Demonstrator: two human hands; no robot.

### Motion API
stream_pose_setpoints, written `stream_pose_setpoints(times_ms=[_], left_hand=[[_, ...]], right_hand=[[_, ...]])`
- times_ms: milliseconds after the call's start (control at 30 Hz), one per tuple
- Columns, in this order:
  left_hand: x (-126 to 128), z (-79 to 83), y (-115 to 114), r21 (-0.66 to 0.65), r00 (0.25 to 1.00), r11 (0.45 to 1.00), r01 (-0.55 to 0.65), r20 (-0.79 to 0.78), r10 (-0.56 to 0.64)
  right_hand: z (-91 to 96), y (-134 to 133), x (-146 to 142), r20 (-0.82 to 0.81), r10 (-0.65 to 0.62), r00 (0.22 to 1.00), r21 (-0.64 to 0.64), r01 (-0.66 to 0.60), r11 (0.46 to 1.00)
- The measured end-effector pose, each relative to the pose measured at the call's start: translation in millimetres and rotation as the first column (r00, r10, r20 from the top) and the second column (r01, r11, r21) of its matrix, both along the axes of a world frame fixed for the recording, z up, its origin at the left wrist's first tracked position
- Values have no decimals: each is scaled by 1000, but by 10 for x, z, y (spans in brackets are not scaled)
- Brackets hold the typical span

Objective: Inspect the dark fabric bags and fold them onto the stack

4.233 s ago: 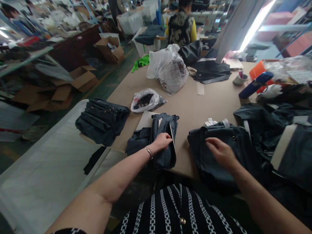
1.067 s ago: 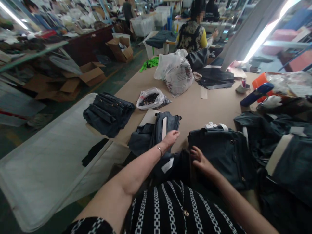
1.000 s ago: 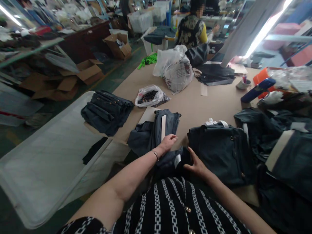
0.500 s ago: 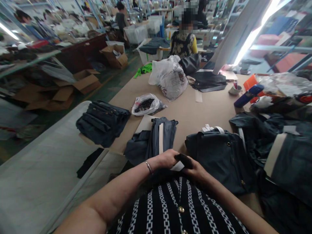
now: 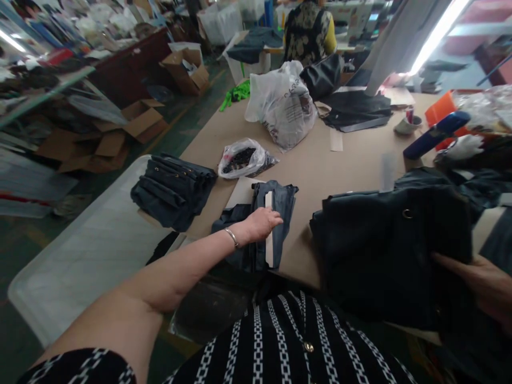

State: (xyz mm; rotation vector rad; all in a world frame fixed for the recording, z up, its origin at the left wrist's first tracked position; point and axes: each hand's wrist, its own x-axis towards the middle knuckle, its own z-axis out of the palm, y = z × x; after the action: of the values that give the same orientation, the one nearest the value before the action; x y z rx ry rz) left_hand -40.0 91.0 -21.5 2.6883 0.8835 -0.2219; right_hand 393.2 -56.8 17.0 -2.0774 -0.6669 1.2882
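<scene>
My left hand, with a bracelet at its wrist, reaches over a stack of dark blue-grey fabric pieces. Its fingers are stretched out and lie at a cream strip running down the stack. At the right, my right hand grips the edge of a dark fabric bag piece and lifts it. A metal eyelet shows near the top of that piece. My right fingers are partly hidden by the cloth and blurred.
A folded dark fabric pile lies on the left table corner. Behind the stack are a small plastic bag of dark bits and a larger white plastic bag. A blue bottle leans at the right. Open cardboard boxes stand on the floor.
My hands were together in front of my body on a small dark piece. The left has moved forward onto the stack; the right has moved right and taken hold of the bag piece.
</scene>
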Motion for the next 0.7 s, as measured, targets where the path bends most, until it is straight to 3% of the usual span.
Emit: stream_pose_setpoints(times_ms=[67,133,200,267,333,433,500,567,633,700], left_hand=[[-51,-157,-41,72,978,988,133,-173,-119],[-39,-251,-86,109,953,973,203,-248,-171],[17,-301,-125,143,929,951,276,-295,-225],[79,-335,-159,177,892,916,360,-352,-283],[114,-371,-183,183,850,889,420,-422,-315],[101,-410,-170,182,823,863,471,-442,-356],[86,-400,-114,149,827,859,489,-393,-403],[115,-342,-23,68,842,883,464,-342,-416],[208,-225,90,-6,881,933,361,-326,-343],[345,-49,209,-18,925,978,206,-324,-200]], right_hand=[[-142,15,273,125,25,992,-18,-23,1000],[-293,38,362,369,74,927,6,-82,997],[-398,56,228,557,118,822,73,-190,979],[-446,72,-112,602,152,784,203,-335,920],[-461,97,-577,622,226,750,348,-523,778],[-474,140,-1280,635,405,658,467,-745,477],[-467,149,-1648,582,543,606,481,-794,371],[-426,126,-1924,461,647,607,511,-778,366],[-363,79,-2134,247,709,661,545,-699,463],[-312,37,-2301,-33,750,661,520,-630,578]])
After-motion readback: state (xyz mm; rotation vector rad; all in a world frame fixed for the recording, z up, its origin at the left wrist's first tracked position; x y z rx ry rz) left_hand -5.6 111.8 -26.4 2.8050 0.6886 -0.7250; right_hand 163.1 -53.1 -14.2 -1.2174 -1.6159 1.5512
